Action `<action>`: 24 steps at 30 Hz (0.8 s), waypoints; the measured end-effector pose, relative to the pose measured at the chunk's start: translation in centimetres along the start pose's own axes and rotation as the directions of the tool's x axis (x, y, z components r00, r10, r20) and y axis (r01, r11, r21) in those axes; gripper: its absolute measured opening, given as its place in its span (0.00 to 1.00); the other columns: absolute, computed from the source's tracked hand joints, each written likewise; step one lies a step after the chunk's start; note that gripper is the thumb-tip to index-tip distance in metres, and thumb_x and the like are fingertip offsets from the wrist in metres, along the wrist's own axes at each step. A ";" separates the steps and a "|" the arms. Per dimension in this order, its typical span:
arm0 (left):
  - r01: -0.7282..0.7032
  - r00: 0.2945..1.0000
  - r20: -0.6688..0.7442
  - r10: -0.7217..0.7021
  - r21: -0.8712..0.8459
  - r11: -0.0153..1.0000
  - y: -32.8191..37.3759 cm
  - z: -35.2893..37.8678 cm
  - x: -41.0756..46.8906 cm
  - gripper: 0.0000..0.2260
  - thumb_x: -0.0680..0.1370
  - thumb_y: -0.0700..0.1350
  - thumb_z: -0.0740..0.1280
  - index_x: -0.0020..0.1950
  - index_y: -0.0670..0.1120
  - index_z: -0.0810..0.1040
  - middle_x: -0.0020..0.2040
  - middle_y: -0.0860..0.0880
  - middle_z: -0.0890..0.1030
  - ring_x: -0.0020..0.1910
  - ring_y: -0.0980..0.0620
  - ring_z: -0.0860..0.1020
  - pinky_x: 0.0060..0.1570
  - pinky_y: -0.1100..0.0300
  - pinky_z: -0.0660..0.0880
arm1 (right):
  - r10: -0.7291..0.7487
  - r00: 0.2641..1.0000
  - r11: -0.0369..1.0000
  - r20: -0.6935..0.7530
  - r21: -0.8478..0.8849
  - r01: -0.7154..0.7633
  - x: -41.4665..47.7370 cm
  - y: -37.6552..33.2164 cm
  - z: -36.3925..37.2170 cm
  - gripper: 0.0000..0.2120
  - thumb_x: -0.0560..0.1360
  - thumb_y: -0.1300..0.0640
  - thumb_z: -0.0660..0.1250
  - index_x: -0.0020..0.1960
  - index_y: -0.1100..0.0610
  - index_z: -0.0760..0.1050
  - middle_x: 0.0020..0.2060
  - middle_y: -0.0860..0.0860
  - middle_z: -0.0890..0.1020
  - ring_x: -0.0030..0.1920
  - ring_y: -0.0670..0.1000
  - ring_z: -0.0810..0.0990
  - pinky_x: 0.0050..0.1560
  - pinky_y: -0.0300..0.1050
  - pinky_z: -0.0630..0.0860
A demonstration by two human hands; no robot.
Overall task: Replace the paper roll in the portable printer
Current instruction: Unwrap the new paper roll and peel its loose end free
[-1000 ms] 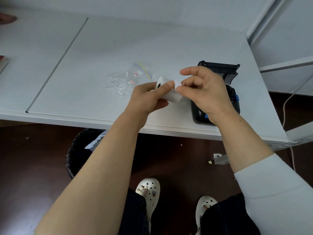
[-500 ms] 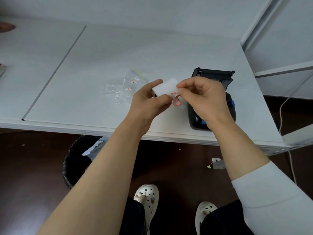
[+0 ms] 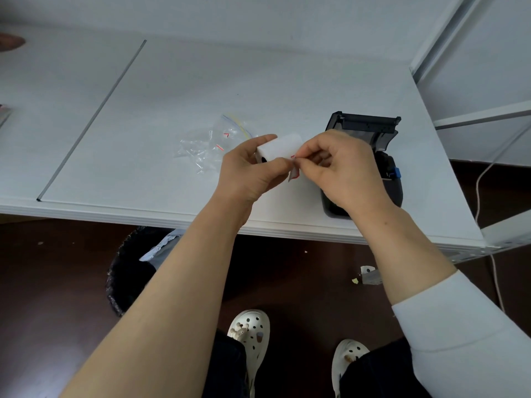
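My left hand (image 3: 253,173) grips a small white paper roll (image 3: 280,146) above the white table (image 3: 172,96), the roll's dark core facing left. My right hand (image 3: 339,168) pinches a small red-edged sticker tab (image 3: 294,173) at the roll's loose end. The black portable printer (image 3: 370,139) lies on the table just right of my hands with its lid swung open toward the back. My right hand hides most of the printer's body.
A crumpled clear plastic bag (image 3: 207,145) lies left of the roll. A black waste bin (image 3: 129,271) stands under the table's front edge. A white cable (image 3: 482,179) hangs at the right beside a white frame.
The roll has been turned in my left hand. My right fingers have peeled up the red-edged tab at its end, which now hangs below the roll.
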State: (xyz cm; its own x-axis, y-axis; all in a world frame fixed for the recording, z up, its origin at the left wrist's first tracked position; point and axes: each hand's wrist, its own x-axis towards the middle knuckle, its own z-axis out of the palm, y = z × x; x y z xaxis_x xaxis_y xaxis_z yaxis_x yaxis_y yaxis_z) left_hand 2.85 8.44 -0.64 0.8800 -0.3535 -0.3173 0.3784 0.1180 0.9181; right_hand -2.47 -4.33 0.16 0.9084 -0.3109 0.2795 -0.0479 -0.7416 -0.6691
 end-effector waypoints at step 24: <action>0.008 1.000 -0.011 -0.008 0.005 1.000 0.2 0.1 0.0 0.20 0.69 0.30 0.72 0.58 0.44 0.76 0.53 0.35 0.80 0.45 0.45 0.81 0.50 0.55 0.81 | -0.003 1.000 0.999 -0.014 -0.047 0.003 -0.2 -0.4 -0.2 0.04 0.64 0.58 0.73 0.36 0.55 0.79 0.32 0.43 0.74 0.31 0.45 0.75 0.41 0.46 0.79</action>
State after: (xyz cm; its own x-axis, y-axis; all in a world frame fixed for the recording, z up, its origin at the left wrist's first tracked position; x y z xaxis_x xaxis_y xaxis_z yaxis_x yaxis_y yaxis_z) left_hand 2.87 8.40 -0.47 0.8800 -0.3444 -0.3271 0.3841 0.1110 0.9166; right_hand -2.71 -4.11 0.56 0.9027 -0.3165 0.2914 -0.0649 -0.7697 -0.6351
